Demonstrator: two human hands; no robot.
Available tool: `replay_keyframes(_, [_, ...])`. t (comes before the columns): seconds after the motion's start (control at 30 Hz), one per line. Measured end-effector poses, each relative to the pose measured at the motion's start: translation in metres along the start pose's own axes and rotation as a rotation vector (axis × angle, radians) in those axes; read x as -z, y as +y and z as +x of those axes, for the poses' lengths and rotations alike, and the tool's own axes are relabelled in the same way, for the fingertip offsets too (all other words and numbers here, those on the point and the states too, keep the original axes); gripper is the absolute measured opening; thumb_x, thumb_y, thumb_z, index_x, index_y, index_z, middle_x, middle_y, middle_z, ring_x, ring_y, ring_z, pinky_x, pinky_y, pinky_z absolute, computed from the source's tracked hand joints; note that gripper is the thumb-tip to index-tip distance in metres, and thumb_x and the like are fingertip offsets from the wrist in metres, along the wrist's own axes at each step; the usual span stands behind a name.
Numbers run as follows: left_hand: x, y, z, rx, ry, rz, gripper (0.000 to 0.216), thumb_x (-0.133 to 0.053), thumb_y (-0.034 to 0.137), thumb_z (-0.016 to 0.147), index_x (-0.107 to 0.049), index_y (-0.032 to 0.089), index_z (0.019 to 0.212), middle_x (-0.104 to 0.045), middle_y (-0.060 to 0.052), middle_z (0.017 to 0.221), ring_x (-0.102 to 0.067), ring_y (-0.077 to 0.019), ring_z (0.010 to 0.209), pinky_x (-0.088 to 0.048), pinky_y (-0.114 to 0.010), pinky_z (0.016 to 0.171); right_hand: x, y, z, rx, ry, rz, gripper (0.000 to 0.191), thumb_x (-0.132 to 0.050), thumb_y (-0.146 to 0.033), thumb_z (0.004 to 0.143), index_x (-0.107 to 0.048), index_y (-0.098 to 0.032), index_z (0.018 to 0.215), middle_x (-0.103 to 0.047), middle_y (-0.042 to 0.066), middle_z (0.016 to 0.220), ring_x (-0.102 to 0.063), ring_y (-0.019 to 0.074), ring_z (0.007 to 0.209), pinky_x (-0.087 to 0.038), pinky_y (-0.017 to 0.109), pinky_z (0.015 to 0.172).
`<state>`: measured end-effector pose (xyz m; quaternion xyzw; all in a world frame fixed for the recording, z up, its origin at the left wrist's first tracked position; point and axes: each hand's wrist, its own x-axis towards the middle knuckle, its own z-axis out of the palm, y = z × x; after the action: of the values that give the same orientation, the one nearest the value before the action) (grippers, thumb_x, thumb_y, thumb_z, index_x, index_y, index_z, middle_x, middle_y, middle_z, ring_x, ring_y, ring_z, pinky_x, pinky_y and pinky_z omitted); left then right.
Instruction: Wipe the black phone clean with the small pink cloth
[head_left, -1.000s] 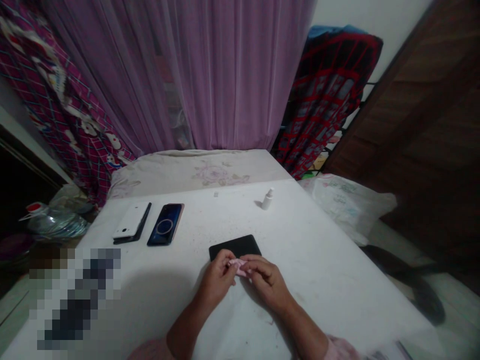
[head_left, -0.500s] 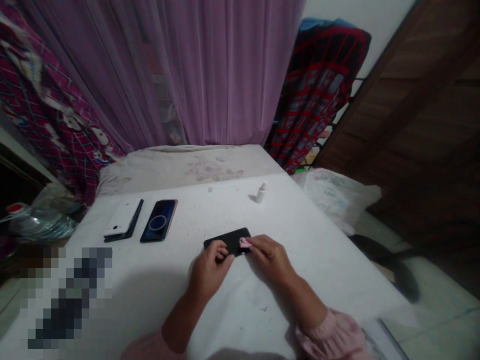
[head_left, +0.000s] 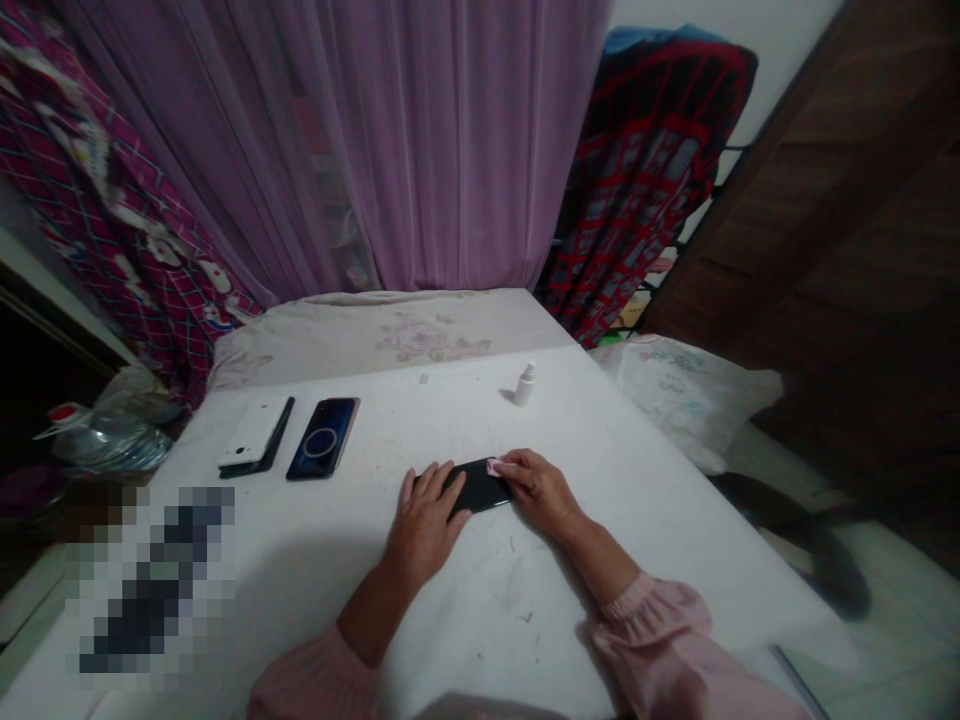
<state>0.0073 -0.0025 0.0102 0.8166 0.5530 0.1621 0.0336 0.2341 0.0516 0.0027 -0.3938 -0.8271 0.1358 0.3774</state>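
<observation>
Pinching cloth (head_left: 495, 467) w/ R grip (head_left: 545, 497) at far R corner of black phone (head_left: 477, 490), flat on tabletop (head_left: 442, 415); resting L grip (head_left: 424, 514), spread apart, over L end.

Gap between blue phone (head_left: 323, 438) and bottle (head_left: 523, 388)

No writing or numbers can be read.

L hand (head_left: 421, 518) palm-down, fingers (head_left: 433, 482) spread; R hand (head_left: 546, 495) fingers pinched; forearms (head_left: 379, 605) fwd.
</observation>
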Motion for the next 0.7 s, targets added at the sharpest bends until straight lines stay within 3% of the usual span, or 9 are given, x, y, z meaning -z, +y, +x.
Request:
replay_keyframes(0.23, [0.001,-0.002,-0.002,-0.029,-0.017,-0.034,0.047,-0.051,0.032,0.094,-0.049,0.021,0.140,-0.049,-0.012,0.147,-0.042,-0.0317,0.136,-0.024,-0.060,0.114,0.016,-0.021,-0.021,0.022,-0.029,0.092,0.028,-0.050,-0.021,0.096,-0.068,-0.028,0.116,-0.066,0.007,0.099,-0.064,0.0138,0.082,-0.054,0.026,0.070])
replay_keyframes(0.5, [0.003,-0.002,-0.001,-0.026,-0.062,-0.020,0.048,-0.052,0.036,0.094,-0.049,0.022,0.140,-0.047,-0.012,0.148,-0.039,-0.0310,0.138,-0.023,-0.059,0.114,-0.007,0.005,0.013,-0.020,0.042,0.021,0.024,-0.054,-0.019,0.093,-0.076,-0.027,0.100,-0.069,0.006,0.092,-0.066,0.0161,0.083,-0.054,0.029,0.073])
replay_keyframes(0.7, [0.001,0.000,-0.001,-0.019,-0.033,-0.009,0.047,-0.051,0.034,0.094,-0.049,0.021,0.139,-0.047,-0.012,0.148,-0.040,-0.0313,0.137,-0.023,-0.059,0.114,0.010,-0.019,-0.025,-0.004,0.029,0.072,0.024,-0.051,-0.026,0.096,-0.074,-0.029,0.106,-0.069,0.005,0.093,-0.066,0.0136,0.080,-0.054,0.025,0.069])
